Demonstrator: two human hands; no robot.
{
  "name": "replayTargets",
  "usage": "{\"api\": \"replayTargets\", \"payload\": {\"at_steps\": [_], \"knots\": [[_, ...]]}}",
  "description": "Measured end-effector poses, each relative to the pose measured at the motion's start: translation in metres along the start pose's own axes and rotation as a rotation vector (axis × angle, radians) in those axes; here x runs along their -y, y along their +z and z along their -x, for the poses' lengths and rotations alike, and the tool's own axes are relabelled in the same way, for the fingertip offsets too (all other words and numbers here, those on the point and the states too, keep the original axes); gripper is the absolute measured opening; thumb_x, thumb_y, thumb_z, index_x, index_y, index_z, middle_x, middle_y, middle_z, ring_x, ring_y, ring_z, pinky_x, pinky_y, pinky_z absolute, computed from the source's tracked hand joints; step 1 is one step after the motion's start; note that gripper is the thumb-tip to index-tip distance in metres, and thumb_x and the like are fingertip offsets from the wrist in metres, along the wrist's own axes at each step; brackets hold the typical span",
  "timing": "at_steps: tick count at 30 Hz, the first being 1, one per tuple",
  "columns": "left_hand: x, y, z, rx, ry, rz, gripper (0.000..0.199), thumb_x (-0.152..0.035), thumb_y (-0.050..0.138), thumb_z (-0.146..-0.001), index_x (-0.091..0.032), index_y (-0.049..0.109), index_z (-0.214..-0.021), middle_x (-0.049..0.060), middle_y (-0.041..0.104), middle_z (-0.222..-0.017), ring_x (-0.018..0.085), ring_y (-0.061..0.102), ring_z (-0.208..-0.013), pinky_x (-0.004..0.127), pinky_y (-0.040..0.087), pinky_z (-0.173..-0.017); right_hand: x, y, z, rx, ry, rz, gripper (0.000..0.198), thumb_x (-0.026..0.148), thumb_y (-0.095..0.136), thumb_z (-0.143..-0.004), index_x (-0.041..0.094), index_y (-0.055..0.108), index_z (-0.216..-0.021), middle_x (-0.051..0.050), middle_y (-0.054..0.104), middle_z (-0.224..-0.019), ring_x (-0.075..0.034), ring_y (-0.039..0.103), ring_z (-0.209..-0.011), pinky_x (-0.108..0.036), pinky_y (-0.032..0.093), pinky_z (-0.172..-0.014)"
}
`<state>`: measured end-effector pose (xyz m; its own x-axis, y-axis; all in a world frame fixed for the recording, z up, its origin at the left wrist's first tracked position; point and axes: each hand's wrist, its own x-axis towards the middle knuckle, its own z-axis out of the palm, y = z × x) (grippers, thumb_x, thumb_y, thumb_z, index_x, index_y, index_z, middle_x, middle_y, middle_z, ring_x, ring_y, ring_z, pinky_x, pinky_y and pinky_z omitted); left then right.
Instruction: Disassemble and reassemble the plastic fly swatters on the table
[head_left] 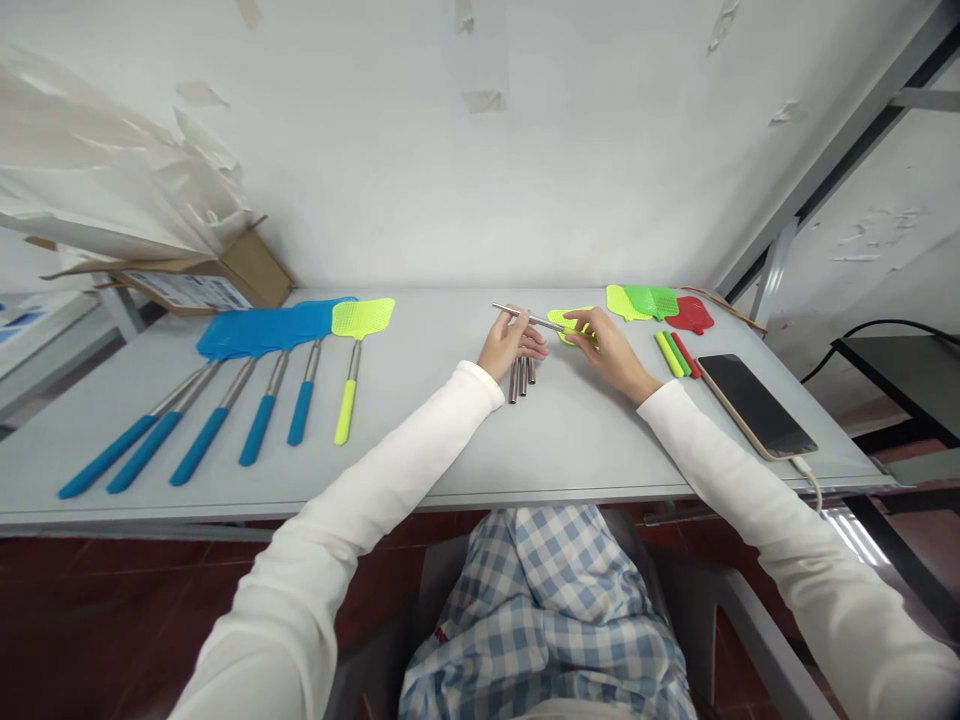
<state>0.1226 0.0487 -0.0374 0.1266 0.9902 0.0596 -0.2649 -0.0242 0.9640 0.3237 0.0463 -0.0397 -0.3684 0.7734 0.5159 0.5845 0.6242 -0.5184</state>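
Note:
My left hand (513, 342) is closed around a thin metal rod (541, 320), which slants down to the right. In my right hand (602, 345) is a yellow-green fly swatter head (571, 316), pinched by its neck. The rod's right end meets the swatter head's neck; my fingers partly hide the spot, and I cannot tell how far one is inside the other. Below my left hand, short metal tubes (523, 378) lie side by side on the grey table (450, 460), their far ends covered by the hand.
Blue fly swatters (259, 328) and a yellow-green fly swatter (354, 345) lie on the left, before a cardboard box (217, 275). To the right are loose swatter heads (651, 301), a red swatter head (691, 315), coloured handle grips (677, 354) and a phone (756, 403) with a cable.

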Motion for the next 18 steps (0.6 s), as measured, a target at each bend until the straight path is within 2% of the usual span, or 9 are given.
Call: {"api": "replayTargets", "payload": {"at_steps": [5, 11, 14, 18], "knots": [[-0.001, -0.001, 0.001, 0.028, 0.034, -0.017, 0.031, -0.046, 0.067, -0.086, -0.02, 0.053, -0.095, 0.001, 0.067, -0.069, 0.015, 0.068, -0.059, 0.026, 0.055, -0.058, 0.001, 0.004, 0.0, -0.051, 0.013, -0.038, 0.03, 0.04, 0.05, -0.096, 0.024, 0.055, -0.12, -0.008, 0.058, -0.104, -0.019, 0.057, -0.086, -0.035, 0.05, -0.078], [0.007, 0.006, 0.008, 0.191, 0.051, -0.049, 0.034, -0.037, 0.077, -0.077, -0.017, 0.063, -0.101, 0.006, 0.071, -0.086, 0.016, 0.07, -0.068, 0.027, 0.055, -0.06, 0.011, 0.011, 0.001, -0.072, 0.015, -0.118, 0.036, 0.049, 0.051, -0.094, 0.022, 0.052, -0.117, -0.008, 0.06, -0.102, -0.018, 0.058, -0.081, -0.034, 0.05, -0.073], [0.006, 0.01, 0.01, 0.173, 0.062, -0.013, 0.031, -0.038, 0.076, -0.078, -0.017, 0.065, -0.098, 0.008, 0.072, -0.092, 0.017, 0.071, -0.073, 0.027, 0.056, -0.064, 0.018, 0.01, 0.001, -0.048, 0.021, -0.139, 0.042, 0.057, 0.049, -0.093, 0.022, 0.051, -0.116, -0.008, 0.061, -0.099, -0.018, 0.059, -0.081, -0.035, 0.05, -0.075], [-0.001, 0.008, 0.008, 0.062, 0.107, 0.032, 0.027, -0.04, 0.073, -0.081, -0.018, 0.063, -0.092, 0.007, 0.072, -0.089, 0.017, 0.071, -0.073, 0.028, 0.055, -0.065, 0.021, 0.003, -0.001, -0.081, 0.016, -0.082, 0.042, 0.056, 0.034, -0.099, 0.022, 0.054, -0.116, -0.011, 0.062, -0.108, -0.022, 0.06, -0.095, -0.039, 0.049, -0.087]]}}
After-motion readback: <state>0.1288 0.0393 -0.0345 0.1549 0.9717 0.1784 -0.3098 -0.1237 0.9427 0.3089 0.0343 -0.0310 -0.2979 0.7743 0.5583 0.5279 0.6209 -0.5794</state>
